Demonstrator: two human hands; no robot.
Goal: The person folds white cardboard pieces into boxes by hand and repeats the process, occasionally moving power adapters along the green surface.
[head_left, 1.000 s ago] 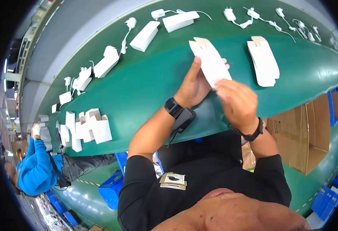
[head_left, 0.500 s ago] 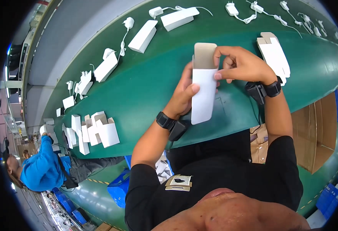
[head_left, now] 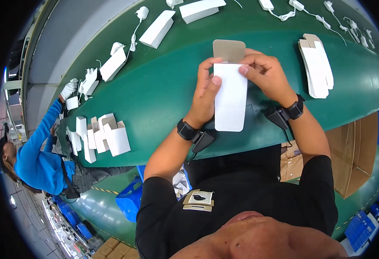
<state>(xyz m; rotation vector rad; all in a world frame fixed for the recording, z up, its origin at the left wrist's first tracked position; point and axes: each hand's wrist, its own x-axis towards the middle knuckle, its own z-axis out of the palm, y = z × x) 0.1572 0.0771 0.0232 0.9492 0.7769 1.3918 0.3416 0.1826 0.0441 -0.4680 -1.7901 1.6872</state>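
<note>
A white carton [head_left: 230, 97] is held upright over the green table, its far end flap [head_left: 229, 49] standing up with the grey-brown inside showing. My left hand [head_left: 206, 88] grips its left edge, thumb on the white face and fingers behind. At the upper right corner my right hand [head_left: 265, 74] pinches the carton near the flap's base, thumb on the front. Some fingers of both hands are hidden behind it. To the right lies a stack of flat white cartons [head_left: 316, 67]. A group of opened-out white boxes [head_left: 112, 136] stands at the left.
Along the far belt lie white boxes [head_left: 157, 29] and white plug adapters with cables [head_left: 142, 14]; more adapters [head_left: 299, 5] are at the far right. A co-worker in a blue sweater [head_left: 38, 155] reaches to the belt at left. A brown cardboard box [head_left: 349, 159] stands below the table's right edge.
My right hand has shifted from the raised flap's side to the carton's upper right corner. My left hand has moved up its edge. The co-worker's gloved hand now reaches the belt items.
</note>
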